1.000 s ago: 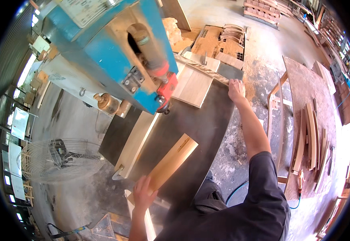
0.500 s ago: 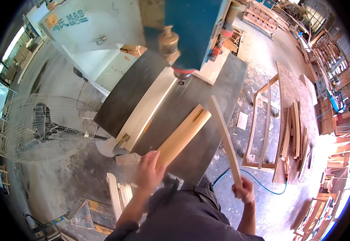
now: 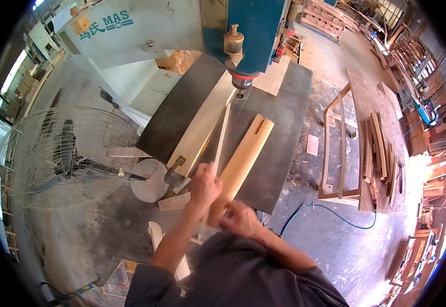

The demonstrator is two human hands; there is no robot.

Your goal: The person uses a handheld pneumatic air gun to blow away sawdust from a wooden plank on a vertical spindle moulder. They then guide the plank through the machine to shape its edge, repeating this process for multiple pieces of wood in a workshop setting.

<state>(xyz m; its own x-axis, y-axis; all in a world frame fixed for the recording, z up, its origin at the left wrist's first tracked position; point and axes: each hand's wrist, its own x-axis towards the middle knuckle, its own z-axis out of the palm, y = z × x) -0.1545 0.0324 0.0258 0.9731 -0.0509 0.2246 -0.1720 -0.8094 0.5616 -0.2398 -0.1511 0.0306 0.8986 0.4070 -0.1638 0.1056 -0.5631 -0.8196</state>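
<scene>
My left hand (image 3: 206, 187) is closed around the lower end of a thin pale wooden strip (image 3: 222, 135). The strip points away from me toward the machine's chuck (image 3: 240, 87). Beside it, to the right, lies a thicker, rounded wooden piece (image 3: 244, 156) with a narrow slot near its far end, slanting across the dark machine table (image 3: 284, 123). At this piece's near end, my right hand (image 3: 241, 220) has its fingers curled against the wood, slightly blurred.
A pale wooden fence (image 3: 200, 123) runs along the table, left of the strip. A wire-caged fan (image 3: 69, 158) stands at the left. To the right are a workbench (image 3: 356, 112) with stacked sticks (image 3: 379, 153) and a blue hose (image 3: 330, 209) on the floor. Offcuts lie below the table.
The thin strip has passed from my right hand to my left and swung left over the table. My left hand let go of the slotted piece; my right hand moved to its near end.
</scene>
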